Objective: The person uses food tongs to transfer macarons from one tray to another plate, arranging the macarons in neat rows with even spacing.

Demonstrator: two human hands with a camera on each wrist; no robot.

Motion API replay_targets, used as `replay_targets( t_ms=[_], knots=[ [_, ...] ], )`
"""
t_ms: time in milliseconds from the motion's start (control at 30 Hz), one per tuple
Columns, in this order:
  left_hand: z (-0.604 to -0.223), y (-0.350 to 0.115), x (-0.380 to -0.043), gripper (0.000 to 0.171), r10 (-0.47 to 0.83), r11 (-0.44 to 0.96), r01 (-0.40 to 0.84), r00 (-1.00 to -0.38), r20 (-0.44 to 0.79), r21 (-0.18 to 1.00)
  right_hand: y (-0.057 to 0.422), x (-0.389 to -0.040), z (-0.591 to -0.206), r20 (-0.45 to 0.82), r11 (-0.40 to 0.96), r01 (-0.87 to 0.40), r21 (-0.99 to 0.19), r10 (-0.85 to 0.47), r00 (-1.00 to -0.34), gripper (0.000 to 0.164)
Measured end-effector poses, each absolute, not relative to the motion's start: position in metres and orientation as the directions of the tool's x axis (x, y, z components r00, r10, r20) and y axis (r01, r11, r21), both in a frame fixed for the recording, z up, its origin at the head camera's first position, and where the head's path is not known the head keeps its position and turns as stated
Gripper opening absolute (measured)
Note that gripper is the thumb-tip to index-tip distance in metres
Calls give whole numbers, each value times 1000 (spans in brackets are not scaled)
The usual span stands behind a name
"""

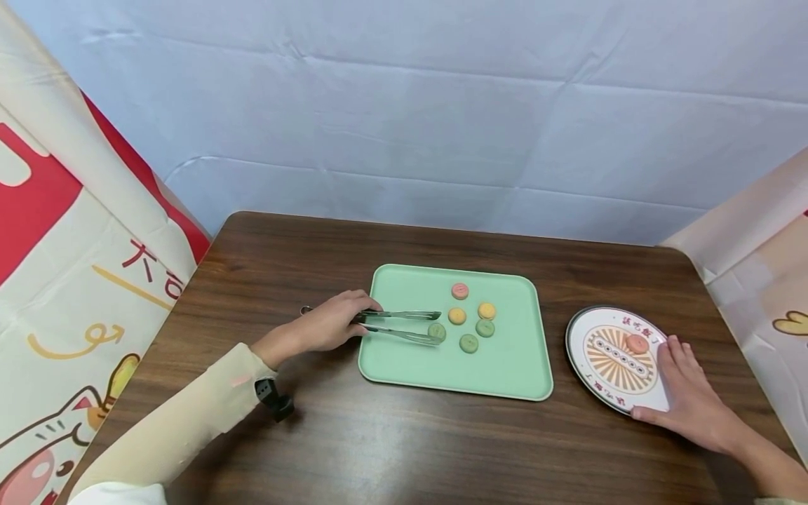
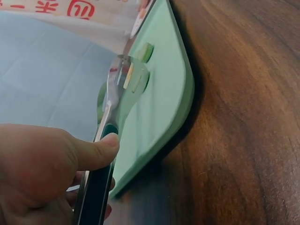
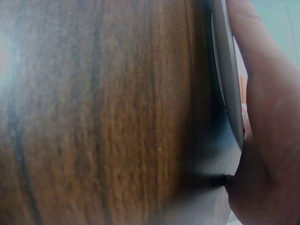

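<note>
My left hand (image 1: 334, 321) grips metal tongs (image 1: 407, 315) with dark handles, its thumb pressed along one handle in the left wrist view. The tongs reach over a pale green tray (image 1: 454, 379), their two arms spread apart on either side of a round green cookie (image 1: 437, 332). At the right, my right hand (image 1: 691, 400) rests along the edge of a white patterned plate (image 1: 596, 382), fingers straight and thumb spread along the near rim. A pink cookie (image 1: 637, 343) lies on that plate, close to the fingertips.
Also on the tray lie a pink cookie (image 1: 459, 290), two yellow cookies (image 1: 486, 311) and two more green cookies (image 1: 468, 343). Tray and plate stand apart on a dark wooden table (image 1: 442, 449). A pale cloth (image 1: 442, 126) hangs behind its far edge, printed cloth (image 1: 76, 294) at the left.
</note>
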State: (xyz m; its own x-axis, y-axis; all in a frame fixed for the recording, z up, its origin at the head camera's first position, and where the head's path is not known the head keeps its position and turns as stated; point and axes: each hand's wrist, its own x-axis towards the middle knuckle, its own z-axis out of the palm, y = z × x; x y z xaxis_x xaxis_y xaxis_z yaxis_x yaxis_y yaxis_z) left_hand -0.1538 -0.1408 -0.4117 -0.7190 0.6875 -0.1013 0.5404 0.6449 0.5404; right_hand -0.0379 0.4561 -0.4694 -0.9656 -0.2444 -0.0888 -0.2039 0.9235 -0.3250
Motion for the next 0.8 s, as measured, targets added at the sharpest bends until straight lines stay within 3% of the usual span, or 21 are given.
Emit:
replay_targets(
  t_ms=[800],
  knots=[
    [-420,-127,-154,36,693,641,565,-718,-73,519,454,-37,-466,-102,929,-190,-318,-233,-967,130]
  ],
)
